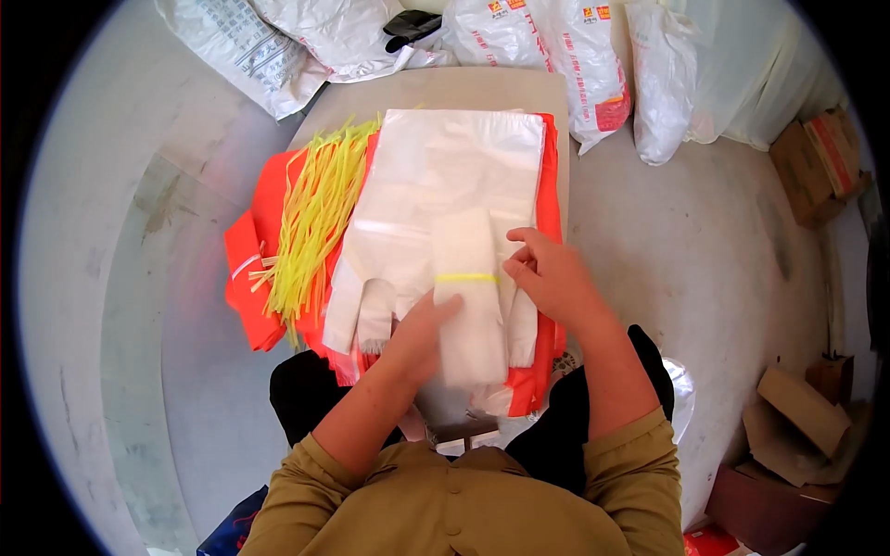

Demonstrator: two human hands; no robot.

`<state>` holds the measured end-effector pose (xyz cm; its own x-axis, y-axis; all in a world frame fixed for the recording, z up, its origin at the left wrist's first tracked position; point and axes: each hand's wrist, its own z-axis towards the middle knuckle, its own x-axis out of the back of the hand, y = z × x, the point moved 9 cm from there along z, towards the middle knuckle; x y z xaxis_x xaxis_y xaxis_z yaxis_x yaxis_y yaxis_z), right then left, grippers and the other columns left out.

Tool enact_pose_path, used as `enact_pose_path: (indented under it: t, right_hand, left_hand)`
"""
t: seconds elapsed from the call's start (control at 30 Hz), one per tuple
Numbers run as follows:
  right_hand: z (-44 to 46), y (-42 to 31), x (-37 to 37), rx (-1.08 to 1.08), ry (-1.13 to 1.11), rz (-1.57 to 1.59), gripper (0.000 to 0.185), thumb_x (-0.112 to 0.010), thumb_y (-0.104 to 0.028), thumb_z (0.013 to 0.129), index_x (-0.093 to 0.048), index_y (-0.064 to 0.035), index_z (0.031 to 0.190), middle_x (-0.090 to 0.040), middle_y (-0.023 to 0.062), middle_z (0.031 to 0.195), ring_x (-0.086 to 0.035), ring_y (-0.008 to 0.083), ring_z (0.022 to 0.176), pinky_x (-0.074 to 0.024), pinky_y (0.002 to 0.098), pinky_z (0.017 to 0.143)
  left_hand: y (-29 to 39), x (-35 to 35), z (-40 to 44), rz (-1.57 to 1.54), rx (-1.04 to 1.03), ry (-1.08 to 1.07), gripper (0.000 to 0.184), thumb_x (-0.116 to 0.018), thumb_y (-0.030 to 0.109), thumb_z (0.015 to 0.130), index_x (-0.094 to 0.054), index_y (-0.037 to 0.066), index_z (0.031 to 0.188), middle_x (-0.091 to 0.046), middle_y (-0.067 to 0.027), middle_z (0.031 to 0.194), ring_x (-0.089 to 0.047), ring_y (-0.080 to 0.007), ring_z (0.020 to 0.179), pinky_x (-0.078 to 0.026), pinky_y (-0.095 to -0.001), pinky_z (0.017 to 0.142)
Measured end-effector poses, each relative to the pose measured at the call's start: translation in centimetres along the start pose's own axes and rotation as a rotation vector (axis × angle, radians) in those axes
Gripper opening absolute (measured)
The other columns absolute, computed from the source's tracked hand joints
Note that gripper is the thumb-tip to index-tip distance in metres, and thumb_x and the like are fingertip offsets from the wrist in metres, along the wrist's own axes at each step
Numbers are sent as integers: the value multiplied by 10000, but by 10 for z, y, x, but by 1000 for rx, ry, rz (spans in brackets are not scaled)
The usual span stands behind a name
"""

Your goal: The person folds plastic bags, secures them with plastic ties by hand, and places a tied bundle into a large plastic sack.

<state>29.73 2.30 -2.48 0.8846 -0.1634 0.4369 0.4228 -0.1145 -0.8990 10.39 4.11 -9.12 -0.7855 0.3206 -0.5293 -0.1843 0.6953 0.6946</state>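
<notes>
A folded bundle of white plastic bags (471, 334), with a yellow tie band (466, 277) across its middle, lies tilted over the stack. My left hand (422, 335) grips its left side, thumb on top and the other fingers hidden underneath. Just right of the band is my right hand (554, 278), its thumb and bent fingers apart with nothing seen between them. Under both hands spreads a stack of flat white plastic bags (454, 153) with cut handles at the near end. Red bags (549, 185) show beneath it. Left of the stack lies a heap of yellow strips (320, 204).
The work sits on a low table (417, 88) before my knees. A folded red bundle (248, 278) with a white band hangs at its left edge. Filled white sacks (579, 65) line the far side. Cardboard boxes (802, 422) stand at the right.
</notes>
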Motion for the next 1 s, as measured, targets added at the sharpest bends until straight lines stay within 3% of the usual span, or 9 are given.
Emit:
enact_pose_path:
  t: [0.1, 0.3, 0.4, 0.5, 0.6, 0.7, 0.9, 1.0]
  right_hand:
    - [3, 6, -12, -62, -59, 86, 468, -679, -159, 990, -539, -22, 1416, -709, 87, 958, -643, 139, 842, -526, 304, 798]
    - [6, 8, -17, -44, -19, 279, 500, -699, -55, 949, -523, -49, 1416, -635, 23, 923, -589, 103, 809, -490, 279, 745]
    - [11, 16, -14, 4, 34, 315, 494, -702, -13, 930, -537, -56, 1394, -606, 3, 923, -570, 89, 809, -482, 272, 739]
    - [9, 22, -12, 9, 88, 367, 465, -728, -65, 897, -598, -88, 1343, -619, 51, 897, -606, 159, 828, -528, 325, 772]
    - [6, 21, -15, -10, 64, 376, 509, -729, -111, 917, -593, -113, 1407, -616, 41, 899, -592, 148, 827, -523, 308, 775]
    - [0, 20, -23, -58, -82, 205, 542, -674, -94, 1001, -509, -70, 1516, -684, 45, 1080, -623, 112, 945, -521, 279, 851]
    - [-17, 11, -34, -81, -196, 467, 433, -643, -70, 1018, -620, -34, 1449, -700, 25, 1204, -637, 98, 994, -532, 267, 881]
    - [-28, 7, -33, -139, -137, 525, 418, -631, -39, 1010, -644, -28, 1427, -703, 25, 1222, -637, 86, 1006, -530, 253, 883]
  left_hand:
    - [-2, 0, 2, 1, 3, -9, 399, -603, 137, 1068, -532, 61, 1453, -675, -93, 1318, -673, -224, 1175, -563, -408, 1018]
    - [-12, -2, 12, -72, 58, 2, 405, -505, 260, 1113, -509, 22, 1440, -632, -118, 1330, -652, -253, 1150, -555, -438, 1003]
    - [-3, -15, 0, 10, 39, 65, 452, -428, 354, 1146, -504, 46, 1468, -618, -105, 1413, -608, -238, 1277, -502, -456, 1087]
    - [-12, -11, 4, -71, 45, 55, 469, -420, 357, 1146, -498, 25, 1467, -617, -111, 1421, -610, -244, 1273, -482, -448, 1107]
    - [-13, -10, 3, -153, 35, 112, 456, -441, 325, 1134, -508, 15, 1460, -623, -115, 1421, -613, -248, 1269, -472, -433, 1115]
    - [-11, -12, 0, -123, 25, 95, 442, -474, 301, 1112, -527, 15, 1445, -635, -114, 1403, -615, -245, 1267, -480, -422, 1101]
    - [-12, -8, -15, 6, 26, 74, 438, -500, 291, 1088, -544, 9, 1420, -647, -104, 1372, -620, -237, 1241, -488, -412, 1083]
    - [-15, -2, -15, 47, -82, 16, 430, -494, 291, 1090, -547, 21, 1421, -647, -106, 1366, -620, -230, 1231, -490, -410, 1078]
